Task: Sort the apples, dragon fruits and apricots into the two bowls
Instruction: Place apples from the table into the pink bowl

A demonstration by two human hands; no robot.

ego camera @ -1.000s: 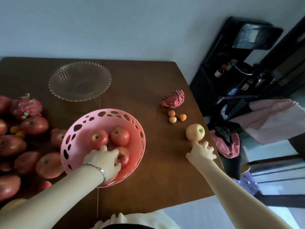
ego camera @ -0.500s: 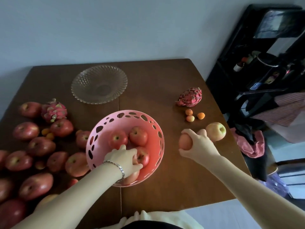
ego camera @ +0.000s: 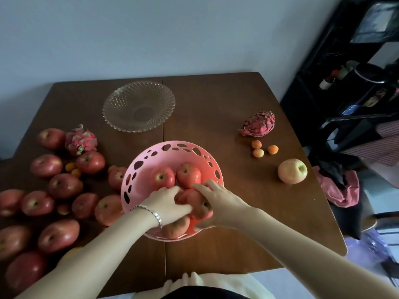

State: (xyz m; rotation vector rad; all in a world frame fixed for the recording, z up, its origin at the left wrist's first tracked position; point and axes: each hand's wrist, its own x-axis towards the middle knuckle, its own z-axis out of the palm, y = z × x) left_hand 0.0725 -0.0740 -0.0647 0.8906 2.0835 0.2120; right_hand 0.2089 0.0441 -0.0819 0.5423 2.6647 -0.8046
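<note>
The pink perforated bowl [ego camera: 172, 145] sits mid-table and holds several red apples, two of them uncovered at the back [ego camera: 163, 176] [ego camera: 189, 174]. My right hand [ego camera: 218, 201] is inside the bowl, wrapped over a red apple [ego camera: 199, 207] at the front. My left hand [ego camera: 166, 203], wearing a bracelet, lies beside it with fingers curled on the same cluster, above another apple [ego camera: 174, 228]. The glass bowl [ego camera: 112, 113] stands empty at the back. To the right lie a dragon fruit [ego camera: 258, 124], three apricots [ego camera: 258, 153] and a pale apple [ego camera: 292, 171].
Several red apples [ego camera: 64, 185] cover the table's left side, with a second dragon fruit [ego camera: 81, 140] and small apricots [ego camera: 72, 169] among them. A black shelf unit [ego camera: 345, 83] and pink cloth [ego camera: 341, 190] stand beyond the table's right edge.
My right hand picked up a reddish apple next to the pale one and carried it left into the pink bowl. My left hand stayed in the bowl. The view shifted left.
</note>
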